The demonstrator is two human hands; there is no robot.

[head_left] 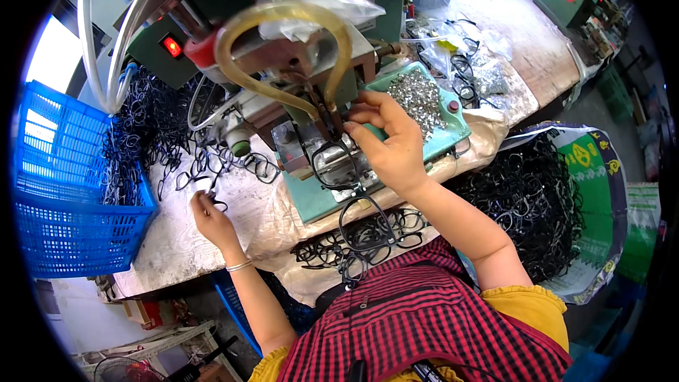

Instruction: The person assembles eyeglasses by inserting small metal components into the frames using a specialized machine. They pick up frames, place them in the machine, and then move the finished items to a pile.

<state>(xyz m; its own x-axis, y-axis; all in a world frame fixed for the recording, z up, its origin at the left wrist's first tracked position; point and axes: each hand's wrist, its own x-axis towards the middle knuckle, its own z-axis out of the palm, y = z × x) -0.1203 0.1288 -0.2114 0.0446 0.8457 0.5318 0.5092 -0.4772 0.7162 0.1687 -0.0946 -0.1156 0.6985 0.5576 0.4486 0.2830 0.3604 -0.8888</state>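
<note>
My right hand (392, 145) is at the working head of a green bench press (341, 95), thumb and fingers brought together. What they pinch is hidden. Just below the fingertips, a black eyeglass frame (337, 185) lies over the metal fixture, one rounded loop above the other. Off to the left, my left hand (214, 223) is closed on the edge of another black eyeglass frame (220, 205), beside a loose spread of similar frames (244, 164). A teal tray (453, 134) of small shiny metal parts (417, 99) sits right of my right hand.
A blue plastic basket (78, 230) stands at the left by a tangled heap of black frames (152, 113). More frames hang along the table's front edge (318, 251). A large sack (594, 191) full of black frames (530, 198) stands right. A yellowish hose (226, 46) loops above the press.
</note>
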